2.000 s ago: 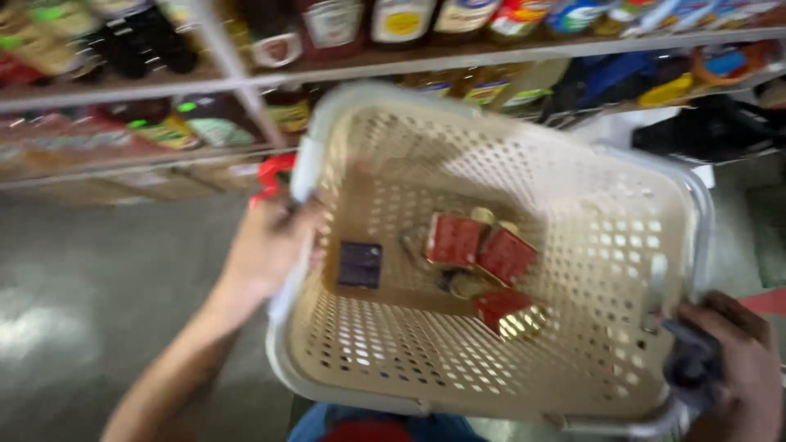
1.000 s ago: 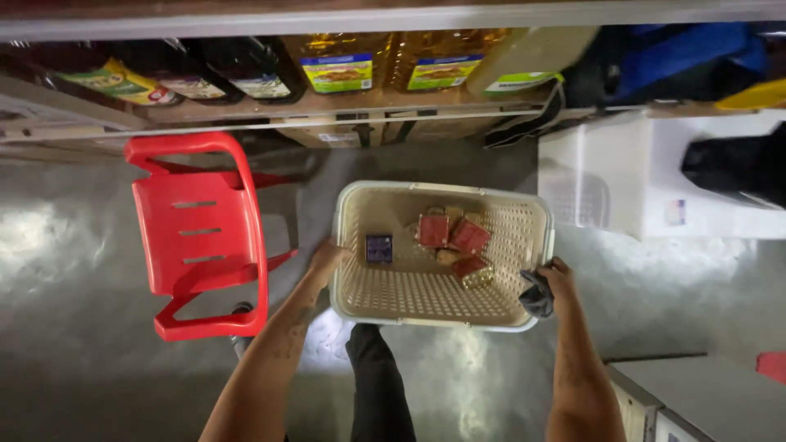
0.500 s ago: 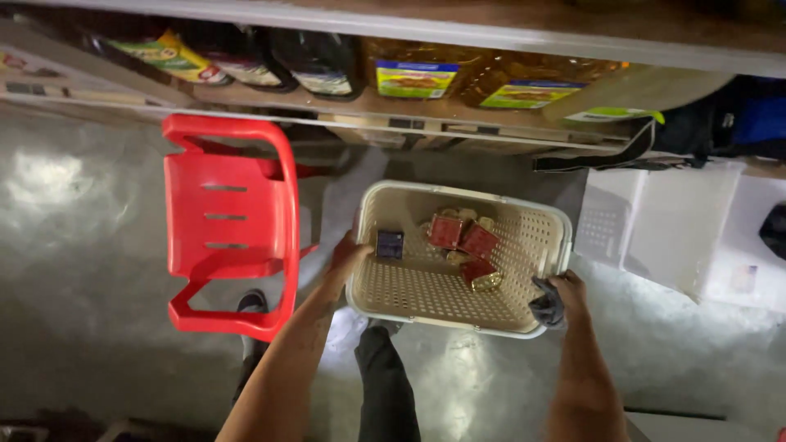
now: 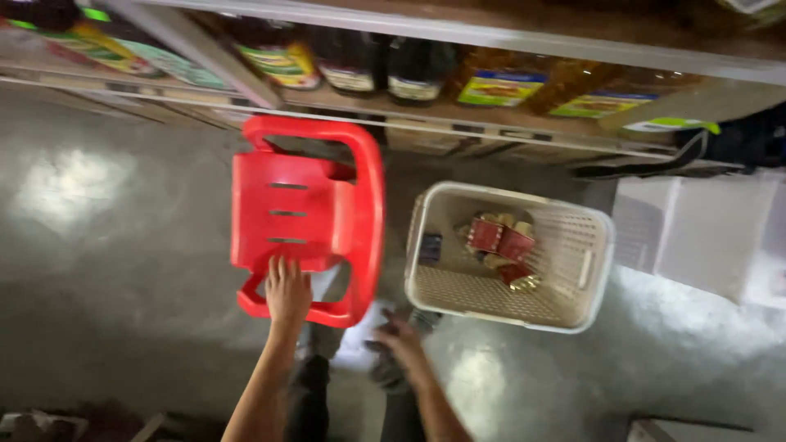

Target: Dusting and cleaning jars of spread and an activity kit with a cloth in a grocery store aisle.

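Head view, looking straight down: the left hand point(image 4: 288, 290) lies flat with its fingers spread on the near edge of the red plastic chair point(image 4: 307, 214), touching the seat just above the front rail. The right hand point(image 4: 401, 344) hangs free over the floor, holding nothing; its fingers look loosely curled, but blur keeps me from telling more. Just beyond that hand, not touching it, stands the beige perforated basket point(image 4: 573, 270) on the grey concrete floor point(image 4: 123, 286), right beside the chair's arm. Inside the basket lie a couple of red packets point(image 4: 499, 237), a small dark blue packet point(image 4: 431, 245) against the left wall, and some gold-wrapped pieces among them. Below the hands, the person's dark trouser legs and shoes show between chair and basket. Past the chair and basket runs a low shelf point(image 4: 491, 131) lined with dark bottles and yellow oil bottles. A white crate-like container point(image 4: 704, 229) sits off to the right of the basket.
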